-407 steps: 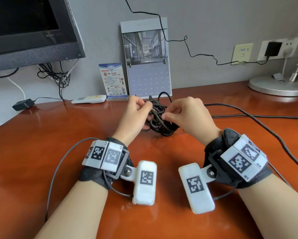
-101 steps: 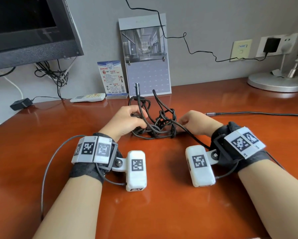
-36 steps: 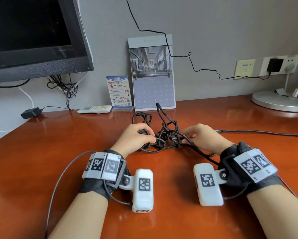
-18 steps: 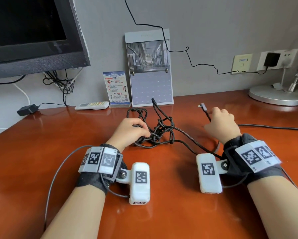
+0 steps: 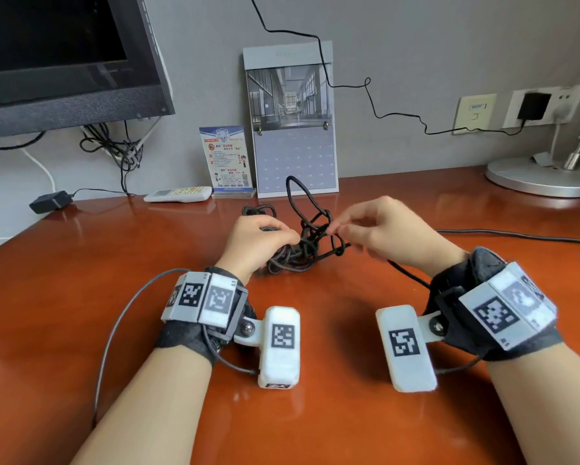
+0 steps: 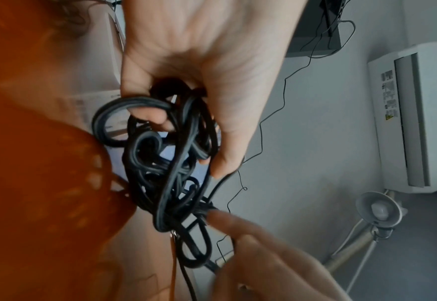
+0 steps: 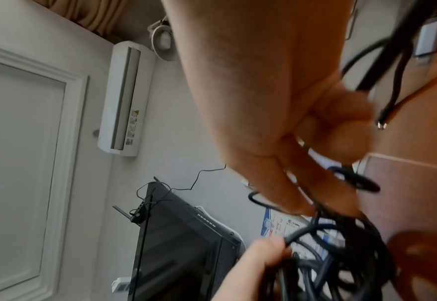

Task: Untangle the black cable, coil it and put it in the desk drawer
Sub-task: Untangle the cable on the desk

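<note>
Black cable still one knotted wad, mid-desk, btw both hands. Left hand curled round bulk of it, pinning it down. Right hand pinches single strand at wad's edge, other fingers loose. Risk imo: yank that strand = knots cinch tighter, or whole wad drags. Cord round, rubbery, matte, springy loops; desk glossy wood, slick. Drawer not in view.

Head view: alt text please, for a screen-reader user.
Two hands work a tangled black cable on a glossy reddish-brown wooden desk: the left hand grips the bundle, the right hand pinches a strand. A calendar leans against the wall.
</note>
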Motion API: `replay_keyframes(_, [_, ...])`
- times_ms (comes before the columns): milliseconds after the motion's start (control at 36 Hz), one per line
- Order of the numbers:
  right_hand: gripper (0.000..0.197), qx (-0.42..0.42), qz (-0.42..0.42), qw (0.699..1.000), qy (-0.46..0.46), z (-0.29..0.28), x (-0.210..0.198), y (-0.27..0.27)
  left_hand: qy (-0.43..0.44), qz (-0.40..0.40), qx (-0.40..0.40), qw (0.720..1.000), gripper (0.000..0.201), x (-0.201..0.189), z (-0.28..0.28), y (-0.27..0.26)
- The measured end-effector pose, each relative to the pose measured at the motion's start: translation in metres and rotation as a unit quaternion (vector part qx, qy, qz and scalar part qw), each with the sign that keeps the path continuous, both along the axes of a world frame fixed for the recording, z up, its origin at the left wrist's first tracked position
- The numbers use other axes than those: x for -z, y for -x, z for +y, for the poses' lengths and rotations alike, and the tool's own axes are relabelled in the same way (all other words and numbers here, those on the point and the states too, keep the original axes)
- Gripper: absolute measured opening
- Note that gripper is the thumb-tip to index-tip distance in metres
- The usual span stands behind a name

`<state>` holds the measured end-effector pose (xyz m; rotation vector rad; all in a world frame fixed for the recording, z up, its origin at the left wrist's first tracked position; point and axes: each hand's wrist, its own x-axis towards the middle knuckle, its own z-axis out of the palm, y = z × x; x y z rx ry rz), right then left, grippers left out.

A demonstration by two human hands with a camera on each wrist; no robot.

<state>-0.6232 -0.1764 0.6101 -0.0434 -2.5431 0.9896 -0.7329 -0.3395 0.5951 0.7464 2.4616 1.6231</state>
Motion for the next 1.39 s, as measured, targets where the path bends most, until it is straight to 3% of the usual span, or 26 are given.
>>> replay_keyframes(111, [0.022, -0.023, -0.184, 0.981, -0.053, -0.005, 0.011, 0.005, -0.002, -0.007, 0.006, 1.000, 0.008, 0.000, 0.007, -0.009])
replay_keyframes(167, [0.025, -0.017, -0.234, 0.969, -0.074, -0.006, 0.016, 0.008, -0.002, 0.008, 0.008, 1.000, 0.008, 0.000, 0.010, -0.011])
replay_keyframes(333, [0.008, 0.034, -0.150, 0.976, -0.156, -0.008, 0.016, 0.008, -0.014, 0.020, 0.005, 1.000, 0.010, 0.001, 0.013, -0.014])
replay_keyframes(500, [0.048, 0.065, -0.054, 0.994, -0.066, -0.013, 0.012, 0.008, -0.052, -0.011, -0.022, 0.998, 0.009, 0.001, 0.011, -0.008])
replay_keyframes(556, [0.050, 0.078, -0.052, 0.993, -0.073, -0.016, 0.013, 0.009, -0.059, -0.009, -0.032, 0.998, 0.009, 0.002, 0.011, -0.008])
replay_keyframes(722, [0.033, 0.154, -0.091, 0.981, -0.075, -0.019, 0.018, 0.015, -0.063, 0.020, -0.043, 0.997, 0.008, 0.002, 0.018, -0.009])
replay_keyframes(806, [0.011, 0.167, -0.075, 0.982, -0.050, -0.014, 0.019, 0.016, -0.017, -0.016, 0.002, 1.000, 0.014, 0.003, 0.018, -0.012])
replay_keyframes(917, [0.019, 0.187, -0.058, 0.980, -0.039, -0.003, 0.020, 0.013, 0.014, -0.025, -0.008, 1.000, 0.016, 0.000, 0.017, -0.012])
replay_keyframes(1028, [0.020, 0.181, -0.078, 0.979, -0.046, 0.003, 0.018, 0.010, 0.029, 0.057, -0.080, 0.995, 0.025, -0.005, 0.016, -0.013])
replay_keyframes(1139, [0.012, 0.113, -0.113, 0.987, -0.026, -0.007, 0.018, 0.012, 0.035, 0.152, -0.051, 0.986, 0.013, -0.009, 0.017, -0.018])
replay_keyframes(1222, [0.011, 0.079, -0.138, 0.987, -0.008, -0.014, 0.016, 0.012, 0.107, 0.247, -0.040, 0.962, 0.005, -0.011, 0.015, -0.020])
replay_keyframes(1389, [0.011, 0.080, -0.220, 0.972, 0.028, -0.018, 0.011, 0.005, 0.208, 0.219, 0.022, 0.953, 0.009, -0.016, 0.007, -0.023])
